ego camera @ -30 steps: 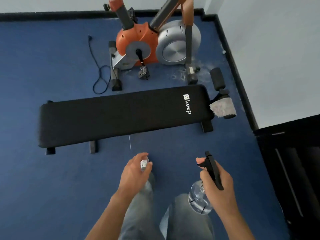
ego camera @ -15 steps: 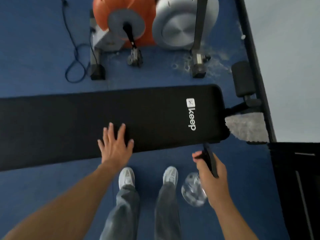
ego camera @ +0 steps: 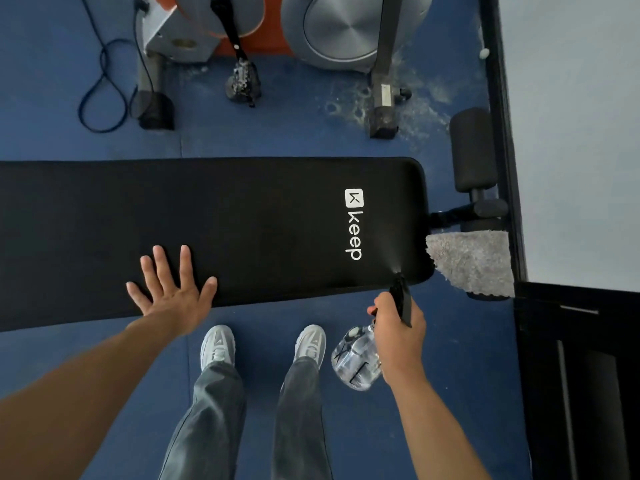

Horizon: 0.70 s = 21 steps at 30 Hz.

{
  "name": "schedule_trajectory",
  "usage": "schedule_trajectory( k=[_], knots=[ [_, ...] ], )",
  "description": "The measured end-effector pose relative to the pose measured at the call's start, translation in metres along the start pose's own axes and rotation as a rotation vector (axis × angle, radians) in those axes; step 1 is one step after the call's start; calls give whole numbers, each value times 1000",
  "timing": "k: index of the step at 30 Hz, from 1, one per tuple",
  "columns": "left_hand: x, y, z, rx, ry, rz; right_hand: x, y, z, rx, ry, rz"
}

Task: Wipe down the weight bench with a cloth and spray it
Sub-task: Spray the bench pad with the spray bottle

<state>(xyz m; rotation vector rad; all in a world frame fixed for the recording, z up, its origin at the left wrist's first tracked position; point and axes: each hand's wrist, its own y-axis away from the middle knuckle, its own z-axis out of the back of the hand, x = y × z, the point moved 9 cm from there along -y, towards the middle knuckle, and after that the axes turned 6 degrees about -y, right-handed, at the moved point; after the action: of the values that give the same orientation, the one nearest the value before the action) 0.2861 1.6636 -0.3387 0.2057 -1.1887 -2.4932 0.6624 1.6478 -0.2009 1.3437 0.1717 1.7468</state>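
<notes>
On the bench (ego camera: 242, 220) my left hand (ego camera: 173, 292) lies spread; my right hand (ego camera: 398, 327) grips the spray bottle (ego camera: 353, 362). Aimed near its end, I might overshoot.

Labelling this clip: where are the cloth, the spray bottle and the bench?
cloth (ego camera: 474, 263), head view, grey pile's middle
spray bottle (ego camera: 353, 363), head view, clear body
bench (ego camera: 242, 209), head view, bare black pad

Home gym: weight bench (ego camera: 207, 220), exercise bike (ego camera: 277, 26).
</notes>
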Motion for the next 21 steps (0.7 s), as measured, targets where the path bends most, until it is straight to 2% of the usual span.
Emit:
schedule_trajectory(
  k=[14,21],
  knots=[
    [-1,2,1,118,8,-28,-13,24,-28,107,21,82],
    [-1,3,1,106,37,-47,-17,36,-39,110,46,76]
  ],
)
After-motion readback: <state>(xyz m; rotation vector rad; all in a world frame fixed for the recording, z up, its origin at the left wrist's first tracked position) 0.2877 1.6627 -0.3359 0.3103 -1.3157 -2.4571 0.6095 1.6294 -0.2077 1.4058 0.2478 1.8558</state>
